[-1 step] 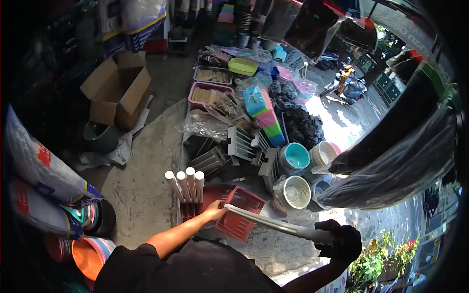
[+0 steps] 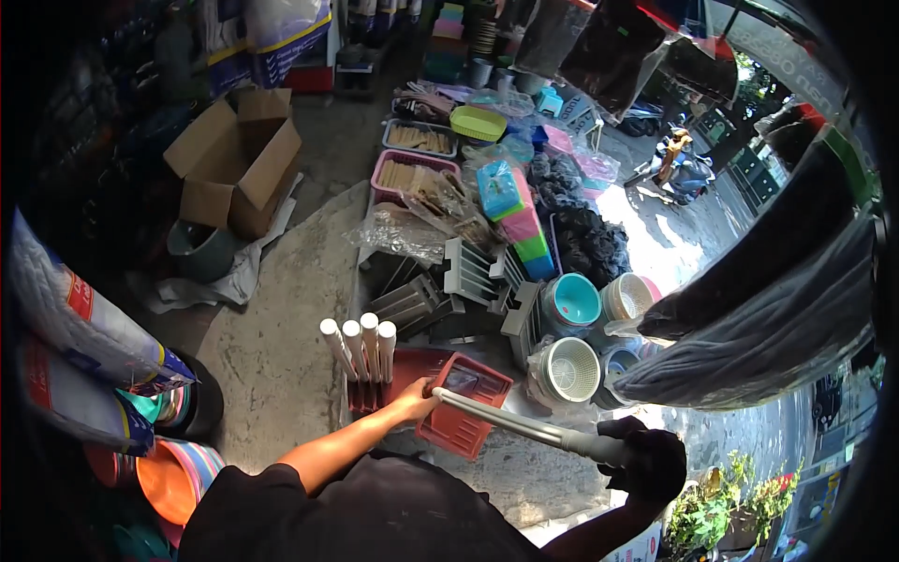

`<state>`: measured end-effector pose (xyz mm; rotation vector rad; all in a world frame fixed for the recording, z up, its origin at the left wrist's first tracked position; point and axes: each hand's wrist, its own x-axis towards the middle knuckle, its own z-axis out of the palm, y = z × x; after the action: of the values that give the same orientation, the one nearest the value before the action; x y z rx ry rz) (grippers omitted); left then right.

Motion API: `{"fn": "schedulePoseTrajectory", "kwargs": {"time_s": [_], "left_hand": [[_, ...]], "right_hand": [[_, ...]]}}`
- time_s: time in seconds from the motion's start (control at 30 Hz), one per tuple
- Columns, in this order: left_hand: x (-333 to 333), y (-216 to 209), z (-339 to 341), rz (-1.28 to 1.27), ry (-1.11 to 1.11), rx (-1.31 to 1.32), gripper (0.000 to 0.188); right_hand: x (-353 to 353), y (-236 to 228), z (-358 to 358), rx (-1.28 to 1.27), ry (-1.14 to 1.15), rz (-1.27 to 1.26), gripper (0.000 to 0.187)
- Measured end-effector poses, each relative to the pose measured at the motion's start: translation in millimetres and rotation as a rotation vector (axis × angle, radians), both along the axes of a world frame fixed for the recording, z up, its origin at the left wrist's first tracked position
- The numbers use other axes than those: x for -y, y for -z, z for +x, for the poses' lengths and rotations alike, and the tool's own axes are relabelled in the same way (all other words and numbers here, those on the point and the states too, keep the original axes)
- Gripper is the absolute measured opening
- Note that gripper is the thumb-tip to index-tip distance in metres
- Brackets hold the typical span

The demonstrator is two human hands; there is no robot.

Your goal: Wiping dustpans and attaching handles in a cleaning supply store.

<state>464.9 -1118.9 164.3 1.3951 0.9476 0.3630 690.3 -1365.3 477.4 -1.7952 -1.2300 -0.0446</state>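
Observation:
Between my two hands I hold a pair of long pale tubes (image 2: 510, 421), slanting down to the right across the front of my body. My left hand (image 2: 419, 401) is closed around their left end, just above a red slatted plastic rack (image 2: 473, 436). At the thicker right end, my right hand (image 2: 651, 461) is wrapped round the tubes; it looks very dark, and I cannot tell whether it is gloved or in shadow. Several white round-topped tubes (image 2: 370, 348) stand upright beside my left hand, at the rack's left part. Their lower ends are partly hidden.
Grey slatted plastic pieces (image 2: 468, 273) lie beyond the rack. Plastic baskets (image 2: 571, 368) and a turquoise basin (image 2: 575, 300) stand at the right, near hanging dark wrapped goods (image 2: 749, 328). An open cardboard box (image 2: 239, 164) is far left; orange tubs (image 2: 173, 482) are near left.
The view has shifted slightly, so the surroundings sit a little farther right. Both hands keep their hold on the tubes, and my right hand appears slightly farther left.

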Motion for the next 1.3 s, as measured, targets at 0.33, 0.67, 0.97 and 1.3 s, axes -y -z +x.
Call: {"fn": "schedulePoseTrajectory", "kwargs": {"time_s": [0.33, 0.67, 0.97, 1.3], "left_hand": [[-7, -168, -53, 0.862, -0.225, -0.235, 0.040], [-19, -126, -65, 1.001, -0.093, -0.714, 0.072], [-25, -125, -71, 0.975, -0.094, -0.763, 0.072], [-27, -129, -70, 0.954, -0.029, -0.697, 0.076]], "right_hand": [[-149, 52, -22, 0.093, -0.569, -0.057, 0.036], [-242, 147, -53, 0.074, -0.664, -0.102, 0.041], [-286, 170, -76, 0.049, -0.681, -0.111, 0.041], [-303, 186, -83, -0.078, -0.823, -0.140, 0.048]]}}
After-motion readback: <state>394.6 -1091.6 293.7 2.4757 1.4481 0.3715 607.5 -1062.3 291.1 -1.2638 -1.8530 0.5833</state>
